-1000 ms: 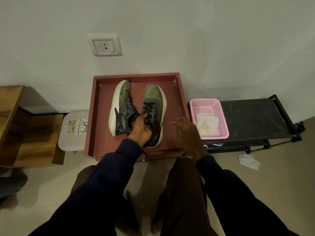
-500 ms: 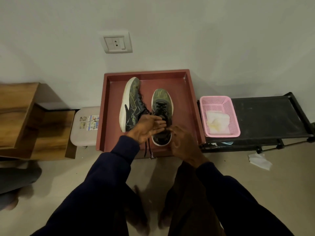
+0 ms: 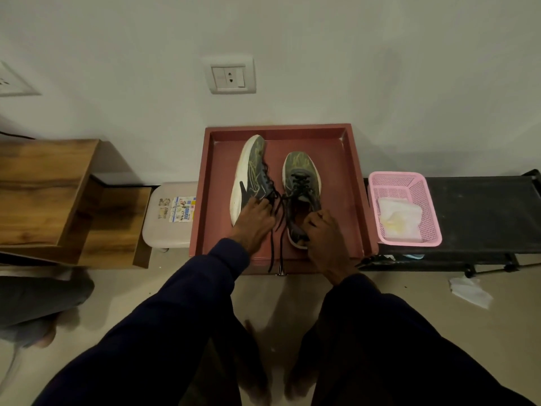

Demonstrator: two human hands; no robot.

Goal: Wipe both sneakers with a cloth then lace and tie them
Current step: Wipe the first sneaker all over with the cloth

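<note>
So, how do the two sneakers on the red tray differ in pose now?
The left sneaker lies on its side, white sole facing left; the right sneaker stands upright, top facing the camera. The left hand rests at the left sneaker's heel; the right hand curls over the right sneaker's heel collar. Both are dark with yellowish lines, black laces, toes toward the wall.

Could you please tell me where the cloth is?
In the head view, the cloth lies in the pink basket on the black rack, right of the red tray.
</note>
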